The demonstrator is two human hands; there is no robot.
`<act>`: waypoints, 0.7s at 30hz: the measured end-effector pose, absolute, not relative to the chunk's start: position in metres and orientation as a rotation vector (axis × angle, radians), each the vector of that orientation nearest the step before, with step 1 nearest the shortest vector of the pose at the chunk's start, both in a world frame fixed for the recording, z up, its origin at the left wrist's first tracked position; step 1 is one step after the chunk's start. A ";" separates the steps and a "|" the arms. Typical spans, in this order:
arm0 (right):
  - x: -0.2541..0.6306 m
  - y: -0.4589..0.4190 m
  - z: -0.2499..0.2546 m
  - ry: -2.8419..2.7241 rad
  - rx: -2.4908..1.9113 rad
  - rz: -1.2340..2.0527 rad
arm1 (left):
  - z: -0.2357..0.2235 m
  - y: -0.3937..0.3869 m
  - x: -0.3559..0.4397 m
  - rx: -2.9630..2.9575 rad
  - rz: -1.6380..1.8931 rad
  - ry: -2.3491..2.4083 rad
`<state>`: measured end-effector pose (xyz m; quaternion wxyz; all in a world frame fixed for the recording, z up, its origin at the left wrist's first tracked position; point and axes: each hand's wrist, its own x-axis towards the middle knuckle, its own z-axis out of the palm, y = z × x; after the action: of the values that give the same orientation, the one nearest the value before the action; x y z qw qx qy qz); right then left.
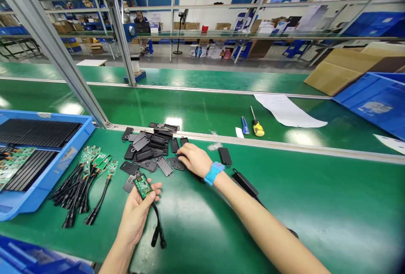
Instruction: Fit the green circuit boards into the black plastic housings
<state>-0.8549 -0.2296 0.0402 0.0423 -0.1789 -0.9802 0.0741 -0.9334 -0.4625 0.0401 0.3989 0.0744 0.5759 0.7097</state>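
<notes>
My left hand (139, 204) is closed round a green circuit board (143, 186) with a small digit display, the thumb on its lower edge. A black cable (156, 219) with two connectors hangs from that board. At the right edge of a loose pile of black plastic covers (148, 149), my right hand (194, 160) has its fingers bent together over a black plastic cover (179, 163). It wears a blue wristband (214, 173). The fingertips are partly hidden. More boards (101, 162) with black cables lie left of my left hand.
A blue bin (76, 139) of boards and black parts stands left. A black case (245, 183) with a cable lies under my right forearm. Beyond the rail are a blue cutter (245, 125), a yellow screwdriver (258, 128) and paper (289, 111). A metal post (69, 63) rises at left.
</notes>
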 end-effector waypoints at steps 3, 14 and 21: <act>-0.864 -0.247 0.040 -3.055 -0.361 0.183 | 0.039 -0.473 -0.935 0.186 1.788 1.491; -0.863 -0.235 0.030 -3.100 -0.387 0.101 | 0.037 -0.482 -0.936 0.277 1.699 1.439; -0.864 -0.235 0.024 -2.951 -0.310 0.306 | 0.028 -0.479 -0.926 0.355 1.593 1.335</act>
<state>-0.8635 -0.2351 0.0238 0.0790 -0.1036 -0.9862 0.1024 -0.9260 -0.4788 0.0282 0.4936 0.1465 0.5506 0.6570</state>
